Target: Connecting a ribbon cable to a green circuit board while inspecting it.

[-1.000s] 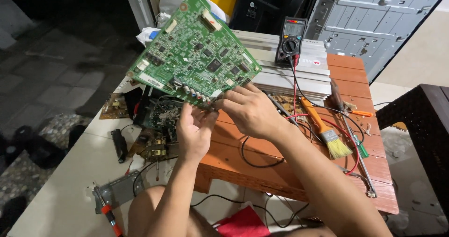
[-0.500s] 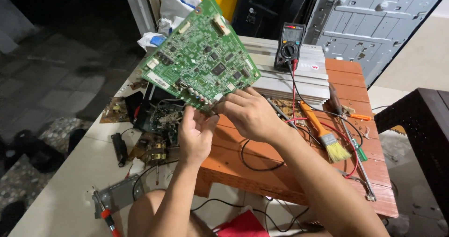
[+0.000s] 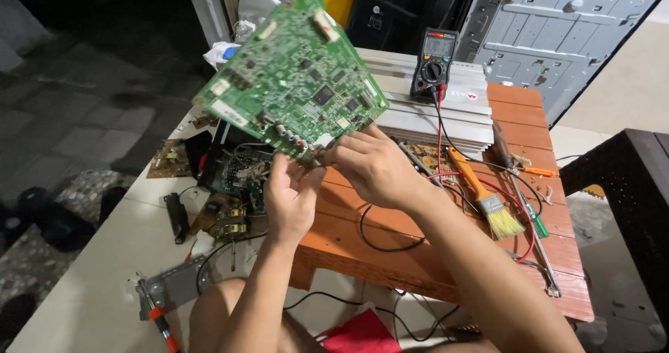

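A large green circuit board (image 3: 293, 81) is held tilted up in the air above the low wooden table (image 3: 418, 255). My right hand (image 3: 373, 168) grips its lower edge near the row of connectors. My left hand (image 3: 289, 200) sits just below, fingertips touching the same edge at the connectors. The board's component side faces me.
A multimeter (image 3: 433, 64) with red and black leads rests on a ribbed metal heat sink (image 3: 446, 112). A yellow-handled brush (image 3: 484, 196) and a green screwdriver (image 3: 533, 217) lie on the table. Opened electronics (image 3: 233, 179) and a small board (image 3: 171, 159) sit on the pale floor.
The green board has shifted slightly up and right in view, and both hands stayed on its lower edge. The camera view has moved a little.
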